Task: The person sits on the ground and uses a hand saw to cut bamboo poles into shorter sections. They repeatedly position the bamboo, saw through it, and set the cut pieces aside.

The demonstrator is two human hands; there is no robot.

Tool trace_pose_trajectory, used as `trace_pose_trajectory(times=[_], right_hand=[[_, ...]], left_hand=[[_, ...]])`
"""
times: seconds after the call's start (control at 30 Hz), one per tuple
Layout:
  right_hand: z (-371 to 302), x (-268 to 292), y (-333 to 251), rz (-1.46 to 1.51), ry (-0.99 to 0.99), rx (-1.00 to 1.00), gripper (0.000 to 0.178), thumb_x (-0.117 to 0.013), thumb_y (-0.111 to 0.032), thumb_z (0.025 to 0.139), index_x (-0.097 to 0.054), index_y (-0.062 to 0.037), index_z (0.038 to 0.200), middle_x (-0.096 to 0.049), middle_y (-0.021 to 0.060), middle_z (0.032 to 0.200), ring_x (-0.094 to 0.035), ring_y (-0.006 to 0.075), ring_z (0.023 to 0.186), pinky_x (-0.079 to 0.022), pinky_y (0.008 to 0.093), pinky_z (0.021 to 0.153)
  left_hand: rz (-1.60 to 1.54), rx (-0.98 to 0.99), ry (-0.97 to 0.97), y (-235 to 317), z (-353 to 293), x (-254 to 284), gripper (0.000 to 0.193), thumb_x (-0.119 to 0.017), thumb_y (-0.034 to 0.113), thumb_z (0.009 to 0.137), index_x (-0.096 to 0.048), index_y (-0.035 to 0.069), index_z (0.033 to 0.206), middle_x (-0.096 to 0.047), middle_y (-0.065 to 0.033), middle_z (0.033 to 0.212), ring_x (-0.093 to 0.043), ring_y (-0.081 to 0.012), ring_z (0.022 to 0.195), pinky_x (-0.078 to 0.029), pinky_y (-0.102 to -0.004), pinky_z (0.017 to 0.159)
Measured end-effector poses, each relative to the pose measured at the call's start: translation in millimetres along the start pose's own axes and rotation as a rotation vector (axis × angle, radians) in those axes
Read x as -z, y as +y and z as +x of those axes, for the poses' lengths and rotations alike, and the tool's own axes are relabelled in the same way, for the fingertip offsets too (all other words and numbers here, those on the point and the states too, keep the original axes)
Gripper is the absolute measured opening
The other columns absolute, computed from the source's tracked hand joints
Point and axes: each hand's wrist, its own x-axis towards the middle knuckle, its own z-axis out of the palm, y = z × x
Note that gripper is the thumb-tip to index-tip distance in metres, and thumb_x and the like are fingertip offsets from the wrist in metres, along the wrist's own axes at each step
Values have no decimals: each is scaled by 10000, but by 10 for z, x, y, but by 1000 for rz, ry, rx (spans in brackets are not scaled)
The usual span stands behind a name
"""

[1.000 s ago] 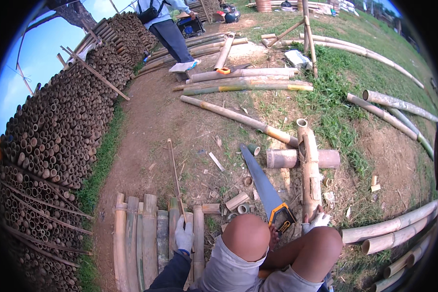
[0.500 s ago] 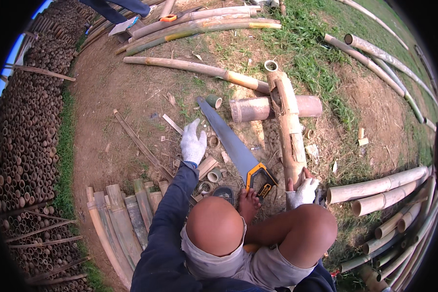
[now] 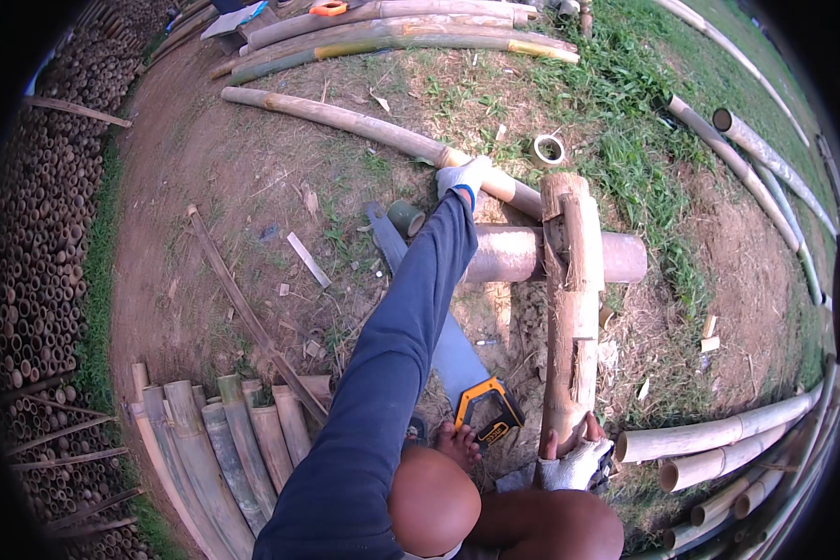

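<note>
My left hand [image 3: 464, 177], in a white glove with a blue cuff, reaches far forward and closes over a long bamboo pole [image 3: 345, 117] lying on the ground. Close to my right knee, my right hand [image 3: 577, 466], gloved with bare fingertips, grips the near end of a bamboo length [image 3: 569, 373] with cut notches. That length rests across a thick bamboo log [image 3: 623, 258] lying crosswise. A handsaw [image 3: 467, 359] with a yellow and black handle lies by my bare foot, its blade partly hidden under my left sleeve.
A cut bamboo ring [image 3: 547, 150] and a short green bamboo piece [image 3: 405, 217] lie on the soil. Split bamboo pieces [image 3: 238, 420] are at the left, more poles [image 3: 719, 429] at the right. Stacked bamboo [image 3: 28, 280] lines the far left. An orange-handled saw [image 3: 329, 8] rests on far poles.
My left hand has swung forward and right, from beside the saw onto the long pole. The view has shifted forward. My right hand keeps its grip on the notched bamboo.
</note>
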Motion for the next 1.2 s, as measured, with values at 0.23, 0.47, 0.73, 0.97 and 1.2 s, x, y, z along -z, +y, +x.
trace_pose_trajectory(times=[0.23, 0.47, 0.73, 0.97, 1.2], right_hand=[[-19, -70, 109, 23, 41, 73, 791, -831, -253, 858, -485, 47, 1502, -547, 255, 1314, -558, 406, 1208, -434, 528, 1087], [-13, -12, 59, 11, -19, 7, 807, -829, -255, 866, -470, 60, 1516, -513, 270, 1327, -531, 413, 1237, -423, 529, 1096], [14, -42, 63, 33, 18, 40, 782, -813, -270, 879, -481, 63, 1504, -549, 269, 1344, -547, 433, 1224, -417, 540, 1101], [6, -112, 96, 18, 50, 25, 775, -807, -317, 889, -509, 50, 1504, -552, 283, 1407, -543, 448, 1279, -423, 529, 1132], [42, -196, 129, 52, 128, 91, 775, -862, -199, 871, -505, 29, 1521, -527, 255, 1340, -577, 416, 1233, -493, 482, 1092]], left_hand=[[-691, 149, -329, 198, 32, -65, 493, -845, 292, 864, -605, 83, 1240, -702, -97, 1140, -723, -296, 1057, -602, -517, 931], [-800, -18, -525, 457, -134, -136, 503, -711, 340, 977, -558, 129, 1407, -627, -93, 1358, -613, -297, 1304, -497, -473, 1115], [-1041, -133, -609, 1713, -1083, -19, 292, -812, 239, 922, -615, 173, 1127, -637, -47, 1094, -640, -232, 1055, -558, -437, 918], [-877, -122, -558, 1023, -2250, 1756, 242, -768, 217, 960, -632, 129, 1140, -658, -79, 1035, -695, -290, 970, -604, -472, 941], [-567, -87, -379, 477, -3064, 3546, 265, -761, 144, 972, -638, 1, 1158, -690, -136, 1039, -720, -280, 949, -631, -424, 878]])
